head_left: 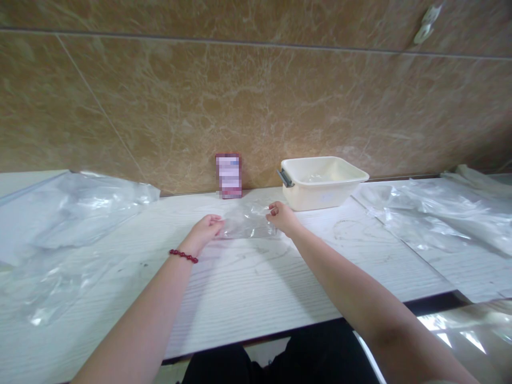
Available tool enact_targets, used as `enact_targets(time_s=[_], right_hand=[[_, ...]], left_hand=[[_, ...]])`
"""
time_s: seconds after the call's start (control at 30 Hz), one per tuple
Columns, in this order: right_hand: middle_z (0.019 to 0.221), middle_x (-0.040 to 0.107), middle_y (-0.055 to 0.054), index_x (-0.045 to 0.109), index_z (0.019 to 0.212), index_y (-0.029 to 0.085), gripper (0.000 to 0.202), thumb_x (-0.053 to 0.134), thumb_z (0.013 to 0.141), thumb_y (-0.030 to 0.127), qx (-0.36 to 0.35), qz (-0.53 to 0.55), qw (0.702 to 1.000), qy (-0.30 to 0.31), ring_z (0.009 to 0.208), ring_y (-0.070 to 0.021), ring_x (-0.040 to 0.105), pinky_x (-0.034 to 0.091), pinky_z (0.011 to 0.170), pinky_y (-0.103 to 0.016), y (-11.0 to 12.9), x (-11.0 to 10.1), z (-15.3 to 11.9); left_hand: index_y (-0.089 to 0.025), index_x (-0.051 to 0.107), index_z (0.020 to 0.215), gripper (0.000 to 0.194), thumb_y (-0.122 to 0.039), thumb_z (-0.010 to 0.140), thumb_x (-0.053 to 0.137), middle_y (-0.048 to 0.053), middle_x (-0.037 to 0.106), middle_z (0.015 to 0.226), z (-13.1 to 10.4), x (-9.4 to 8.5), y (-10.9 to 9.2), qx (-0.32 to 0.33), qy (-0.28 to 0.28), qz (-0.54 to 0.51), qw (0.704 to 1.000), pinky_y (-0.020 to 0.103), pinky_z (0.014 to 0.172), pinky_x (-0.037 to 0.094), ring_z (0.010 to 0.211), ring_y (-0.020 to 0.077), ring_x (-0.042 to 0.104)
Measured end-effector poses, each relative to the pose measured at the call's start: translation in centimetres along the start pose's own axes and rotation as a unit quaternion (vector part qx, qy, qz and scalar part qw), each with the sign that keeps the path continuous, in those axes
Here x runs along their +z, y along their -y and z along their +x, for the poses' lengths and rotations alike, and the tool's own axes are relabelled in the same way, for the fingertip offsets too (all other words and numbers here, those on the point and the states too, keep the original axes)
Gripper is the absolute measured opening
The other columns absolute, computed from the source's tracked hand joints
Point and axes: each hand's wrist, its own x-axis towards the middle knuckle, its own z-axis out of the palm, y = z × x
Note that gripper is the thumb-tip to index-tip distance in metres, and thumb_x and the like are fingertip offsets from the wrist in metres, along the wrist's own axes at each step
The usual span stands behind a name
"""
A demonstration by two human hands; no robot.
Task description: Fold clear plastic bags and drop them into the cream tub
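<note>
Between my two hands a clear plastic bag [248,223] is stretched out just over the white table. My left hand [206,230] pinches its left edge, fingers closed on the film. At the other side my right hand [281,217] grips the bag's right edge between thumb and fingers. Just behind my right hand stands a cream plastic bin [316,198] with a grey handle clip, and some clear film shows inside it. A red-bordered card [229,176], its print blurred, leans upright against the wall behind the bag.
Clear plastic bags [100,205] lie spread on the left of the white wood-grain table [248,288]. More clear bags [444,216] are heaped on the right. A brown marbled wall [180,106] rises along the table's back edge. Below the right front edge is shiny plastic [476,328].
</note>
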Motion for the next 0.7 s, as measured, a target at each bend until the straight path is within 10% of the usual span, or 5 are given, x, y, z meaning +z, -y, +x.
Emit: enact_targets(time_s=[0.23, 0.7], right_hand=[[0.063, 0.045, 0.005, 0.048, 0.087, 0.018, 0.03, 0.051, 0.057, 0.017, -0.054, 0.024, 0.998, -0.009, 0.058, -0.0074, 0.044, 0.035, 0.055, -0.019, -0.2, 1.2, 0.2], [0.078, 0.052, 0.002, 0.048, 0.099, 0.022, 0.041, 0.055, 0.059, 0.018, -0.046, 0.045, 0.998, 0.011, 0.065, -0.0077, 0.049, 0.039, 0.06, -0.019, -0.8, 1.8, 1.1]], left_hand=[[-0.016, 0.042, 0.079, 0.008, -0.015, 0.072, 0.046, 0.01, 0.054, 0.087, 1.0, 0.7, -0.1, -0.072, -0.003, -0.29, 0.954, 0.027, 0.075, 0.045, 0.08, 0.0132, 0.056], [-0.015, 0.049, 0.084, 0.032, -0.006, 0.055, 0.06, 0.001, 0.052, 0.078, 1.5, 2.3, 0.4, 0.025, -0.029, -0.204, 0.978, 0.025, 0.075, 0.042, 0.075, 0.0097, 0.054]])
